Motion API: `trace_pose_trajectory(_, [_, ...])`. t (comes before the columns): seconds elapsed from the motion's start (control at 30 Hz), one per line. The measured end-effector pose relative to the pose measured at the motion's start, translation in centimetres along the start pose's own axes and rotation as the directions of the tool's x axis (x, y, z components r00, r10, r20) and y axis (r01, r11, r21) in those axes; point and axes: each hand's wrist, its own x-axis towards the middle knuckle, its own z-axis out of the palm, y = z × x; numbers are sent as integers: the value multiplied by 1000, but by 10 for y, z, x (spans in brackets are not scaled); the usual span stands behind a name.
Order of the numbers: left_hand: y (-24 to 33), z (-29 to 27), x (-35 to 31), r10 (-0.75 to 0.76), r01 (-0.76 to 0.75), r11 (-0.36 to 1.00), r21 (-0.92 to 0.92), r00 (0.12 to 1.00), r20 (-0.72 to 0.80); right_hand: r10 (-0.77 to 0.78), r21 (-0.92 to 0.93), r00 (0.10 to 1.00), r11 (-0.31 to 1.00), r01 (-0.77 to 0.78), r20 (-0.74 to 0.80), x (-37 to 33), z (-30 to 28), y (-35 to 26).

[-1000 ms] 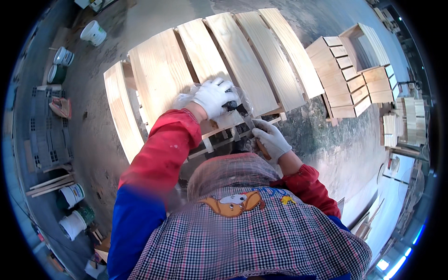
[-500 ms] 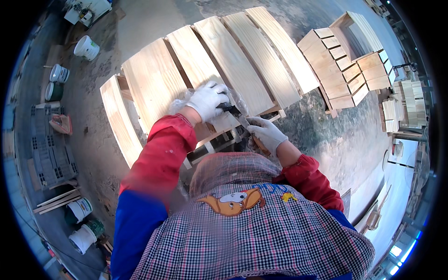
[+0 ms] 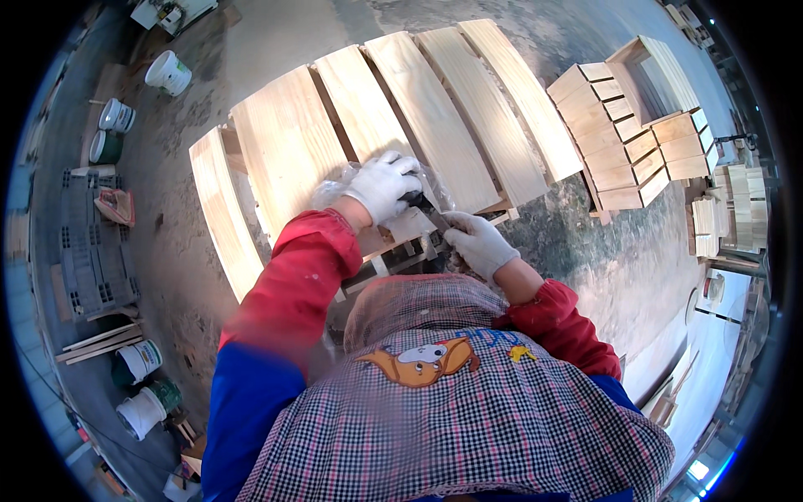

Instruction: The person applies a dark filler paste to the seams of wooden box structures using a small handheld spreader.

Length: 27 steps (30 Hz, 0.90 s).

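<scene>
While the left hand [image 3: 386,186] curls its gloved fingers over a dark object [image 3: 416,199] at the near edge of the slatted wooden panel [image 3: 427,117], the right hand [image 3: 481,243], also gloved, is clenched around a grey bladed tool [image 3: 438,220] just off that same edge. Whether the dark object and the tool are touching cannot be told, and the tool's handle is hidden by the right hand. Clear plastic film [image 3: 326,194] lies crumpled on the near edge of the panel, under and around the left hand.

The panel itself stretches away from the person, its pale slats set side by side with narrow gaps between most of them; a wider opening parts the leftmost slat from its neighbour. Red cuffs on blue sleeves and a checked apron [image 3: 468,418] fill the space on the near side of the panel.

To the right of the panel stands a stepped slatted wooden structure [image 3: 611,155], and farther right of it are stacked boards [image 3: 740,209]. Well to the left of the panel, a white bucket [image 3: 168,73] stands on the floor [image 3: 188,209], with a grey pallet [image 3: 88,243], a red-and-white bag [image 3: 115,207] and wood strips [image 3: 99,341] farther out on that side.
</scene>
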Motion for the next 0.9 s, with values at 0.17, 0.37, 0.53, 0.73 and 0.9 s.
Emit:
trace_pose_trajectory(0.17, [-1, 2, 0, -4, 4, 1000, -17, 1000, -6, 0, 6, 1000, 1000, 0, 19, 1, -4, 0])
trace_pose_trajectory(0.37, [1, -1, 0, -1, 1, 1000, 8, 1000, -10, -7, 174, 1000, 985, 2, 29, 17, -10, 26])
trace_pose_trajectory(0.53, [2, -2, -2, -44, 43, 999, 30, 999, 25, -50, 429, 995, 903, 6, 91, 15, -12, 26])
trace_pose_trajectory(0.73, [11, -16, -14, -71, 76, 984, 163, 997, -36, -174, 671, 979, 739, 59, 105, 1, -34, 30])
trace_pose_trajectory(0.9, [15, -31, -3, -339, 351, 936, -36, 923, 182, -160, 727, 986, 671, 144, -47, -4, -65, 61])
